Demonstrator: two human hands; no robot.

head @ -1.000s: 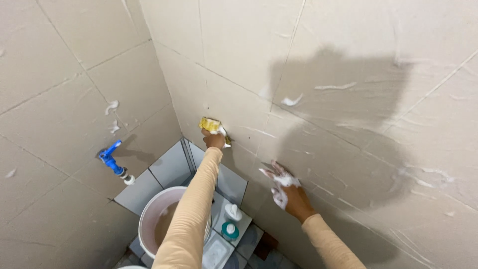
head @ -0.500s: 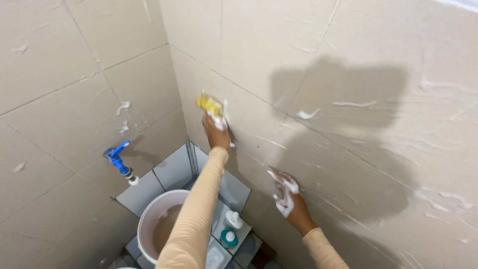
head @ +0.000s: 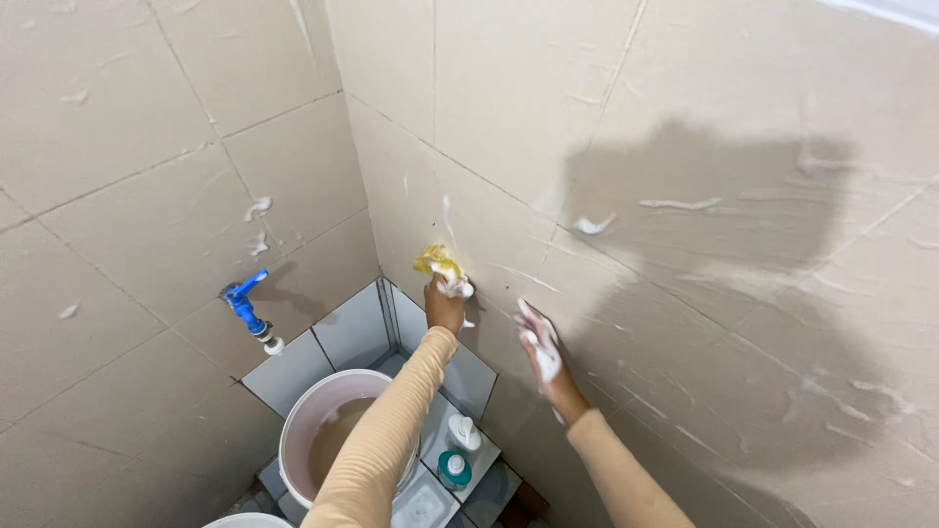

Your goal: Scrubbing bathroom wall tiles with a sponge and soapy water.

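My left hand [head: 445, 301] grips a yellow soapy sponge [head: 439, 264] and presses it against the beige tiled wall [head: 685, 117] near the corner. My right hand [head: 544, 350], covered in white foam, lies flat and open on the same wall just to the right of the sponge. Both arms wear peach long sleeves. Streaks and blobs of foam mark the tiles around the hands.
A blue tap [head: 247, 305] sticks out of the left wall. Below it stands a white bucket [head: 303, 420] with brownish water. Two bottles, one white [head: 460, 431] and one teal-capped [head: 452, 467], stand on the grey floor tiles beside it.
My left hand has slid the sponge down the wall from its higher spot. My right hand has shifted slightly up and left along the wall.
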